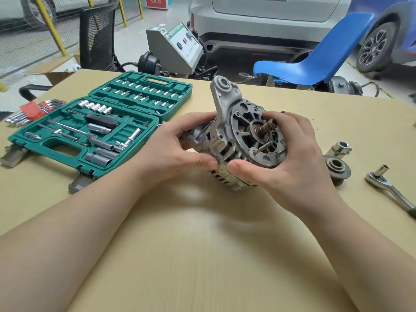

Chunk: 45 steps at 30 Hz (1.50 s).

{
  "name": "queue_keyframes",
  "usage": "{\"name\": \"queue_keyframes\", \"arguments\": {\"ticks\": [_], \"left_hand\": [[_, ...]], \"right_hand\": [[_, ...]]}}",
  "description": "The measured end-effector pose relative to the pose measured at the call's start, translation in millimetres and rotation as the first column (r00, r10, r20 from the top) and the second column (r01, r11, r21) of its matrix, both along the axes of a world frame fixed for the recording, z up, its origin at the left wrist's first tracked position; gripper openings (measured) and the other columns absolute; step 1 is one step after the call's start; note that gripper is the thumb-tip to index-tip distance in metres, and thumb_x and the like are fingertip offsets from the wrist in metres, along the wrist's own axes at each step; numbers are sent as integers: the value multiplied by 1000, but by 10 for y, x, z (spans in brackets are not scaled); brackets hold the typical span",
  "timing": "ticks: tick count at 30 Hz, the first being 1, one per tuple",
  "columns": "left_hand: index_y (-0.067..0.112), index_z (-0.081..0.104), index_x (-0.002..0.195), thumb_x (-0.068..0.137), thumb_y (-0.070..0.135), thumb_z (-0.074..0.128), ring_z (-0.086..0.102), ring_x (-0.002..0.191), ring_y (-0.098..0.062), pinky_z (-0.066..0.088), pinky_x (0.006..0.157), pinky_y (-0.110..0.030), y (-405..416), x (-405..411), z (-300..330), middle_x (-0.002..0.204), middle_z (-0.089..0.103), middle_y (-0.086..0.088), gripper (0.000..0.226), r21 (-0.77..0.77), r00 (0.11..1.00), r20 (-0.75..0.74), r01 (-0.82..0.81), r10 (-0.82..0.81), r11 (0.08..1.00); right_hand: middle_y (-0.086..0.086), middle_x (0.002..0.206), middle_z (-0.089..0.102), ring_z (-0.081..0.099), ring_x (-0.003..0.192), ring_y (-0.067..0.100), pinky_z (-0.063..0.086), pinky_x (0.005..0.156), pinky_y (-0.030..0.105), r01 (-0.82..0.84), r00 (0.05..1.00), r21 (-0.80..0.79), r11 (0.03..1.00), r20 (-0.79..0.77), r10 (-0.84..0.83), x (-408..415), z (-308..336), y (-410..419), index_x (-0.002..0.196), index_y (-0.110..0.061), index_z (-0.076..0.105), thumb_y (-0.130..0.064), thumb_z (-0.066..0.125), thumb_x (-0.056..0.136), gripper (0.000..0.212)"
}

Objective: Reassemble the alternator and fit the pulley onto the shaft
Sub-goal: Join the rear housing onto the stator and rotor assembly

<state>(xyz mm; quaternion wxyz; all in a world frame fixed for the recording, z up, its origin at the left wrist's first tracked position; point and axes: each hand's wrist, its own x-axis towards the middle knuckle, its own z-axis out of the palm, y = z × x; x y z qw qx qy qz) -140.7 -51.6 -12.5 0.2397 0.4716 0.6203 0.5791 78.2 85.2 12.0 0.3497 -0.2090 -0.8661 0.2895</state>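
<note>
Head view: at frame centre, the left hand [177,140] and right hand [290,154] both grip the alternator [238,140], fingers curled round its housing, bare shaft [266,128] pointing right. The pulley [337,167] lies on the table [202,244] at right, apart.

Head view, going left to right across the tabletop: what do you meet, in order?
Hex keys → green socket case → left hand → alternator → right hand → pulley → ratchet.

alternator [238,140] mid-table | socket case [90,129] left | pulley [337,167], ratchet [391,190] right
</note>
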Motion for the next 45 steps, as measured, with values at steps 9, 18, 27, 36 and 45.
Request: {"name": "queue_keyframes", "arguments": {"ticks": [9, 18, 27, 36, 45], "left_hand": [[9, 60, 150, 67, 10, 97, 69, 128, -34, 52, 114, -59, -14, 9, -8, 139, 71, -14, 91, 2, 999, -34, -11, 11, 1000], [7, 58, 152, 73, 7, 93, 68, 130, -36, 52, 112, -63, -26, 2, -27, 144, 68, -14, 85, 14, 999, -31, 15, -15, 1000], [5, 58, 151, 73, 5, 90, 69, 127, -32, 54, 111, -59, -34, 4, -12, 142, 70, -14, 84, 27, 998, -8, 59, -59, 998], [11, 64, 148, 69, 41, 101, 68, 129, -38, 53, 110, -65, -37, -27, -17, 142, 70, -13, 92, 71, 997, -24, 75, -74, 995], [11, 66, 144, 71, 13, 93, 74, 118, -29, 63, 98, -43, -42, 8, -21, 138, 72, -12, 78, 114, 997, 6, 81, -82, 990]], "right_hand": [[-12, 136, 45, 47, 125, -9, 34, 98, 0, -70, 997, -39, 997, 42, 71, 33, 52, 53, 143, -39, 48, -72, 82, 57, 98], [-16, 138, 43, 47, 127, -5, 34, 96, -1, -107, 980, -42, 993, 163, 112, 118, 133, 145, 145, -48, 44, -72, 82, 56, 100], [-16, 132, 42, 46, 128, 2, 30, 94, 1, 15, 985, -31, 999, 173, -9, 87, 102, 14, 144, -47, 45, -82, 75, 54, 101], [-11, 133, 39, 47, 129, 13, 45, 105, 29, 96, 980, -43, 994, 177, -87, 62, 86, -116, 142, -50, 42, -94, 67, 52, 104], [-19, 151, 32, 37, 140, -2, 36, 114, 26, -107, 965, -139, 985, 226, 136, 128, 121, -7, 149, -52, 26, -77, 78, 53, 112]]}}
